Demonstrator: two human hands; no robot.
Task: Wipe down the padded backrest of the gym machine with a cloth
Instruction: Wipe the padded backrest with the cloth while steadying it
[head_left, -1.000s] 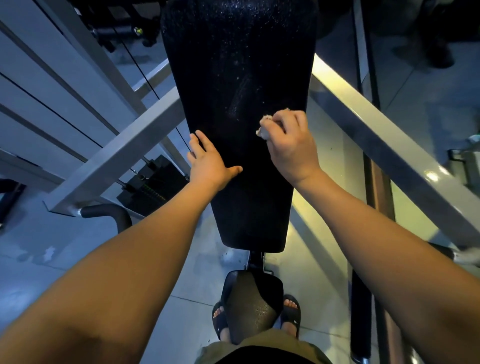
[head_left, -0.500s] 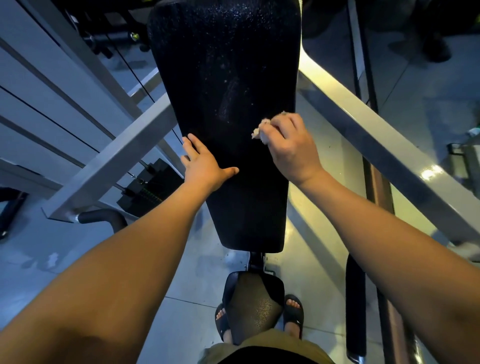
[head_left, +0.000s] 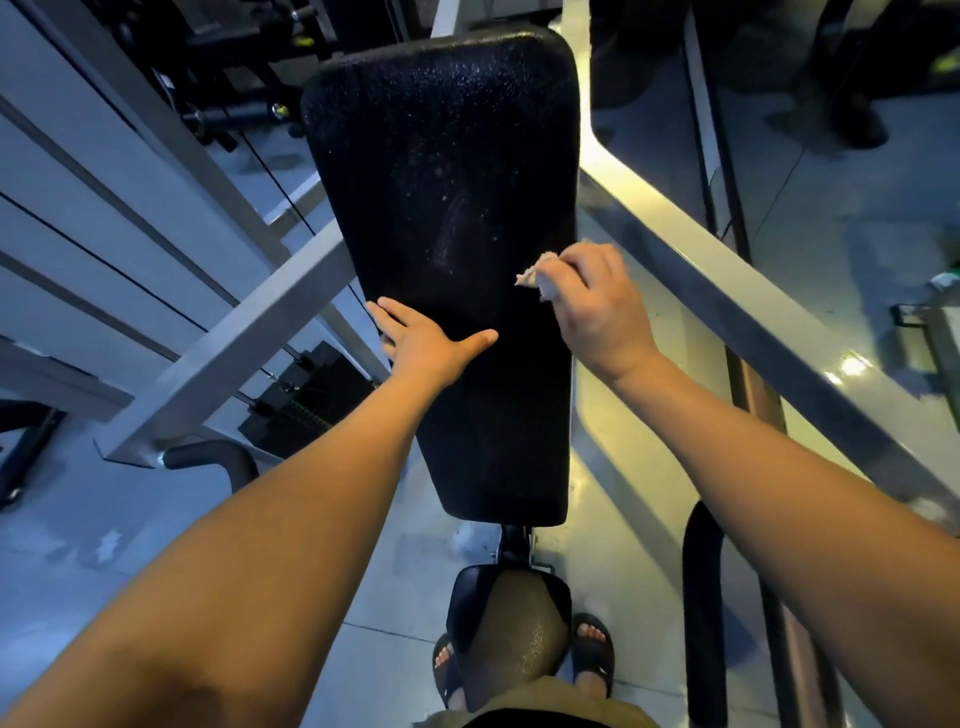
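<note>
- A person leans over the black padded backrest of a gym machine, seen from above, with both bare arms stretched forward.
- The right hand grasps a small pale cloth, fingers curled tightly round it. It sits at the pad's right edge, about halfway along its length.
- A crumpled corner of the cloth pokes out to the left of the knuckles and over the pad. The view does not settle whether it touches the surface.
- The left hand lies flat on the backrest's left edge and holds nothing. Its fingers are straight and point up and to the left, and the thumb is spread wide across the pad.
- The two hands are near each other but apart, the left a little closer to the camera.
- The backrest is broad and rounded at its far end and narrows toward the near end. Pale flecks speckle the far half of its grained surface, and a faint streak runs down the middle.
- Below the pad's near end sits a small dark seat.
- The person's feet, in black sandals, stand on the floor on either side of the seat.
- A grey beam slants past the pad's left side, above a black weight stack and thin cables.
- A dark curved handle juts from the near end of that beam.
- A second beam on the right catches yellowish light.
</note>
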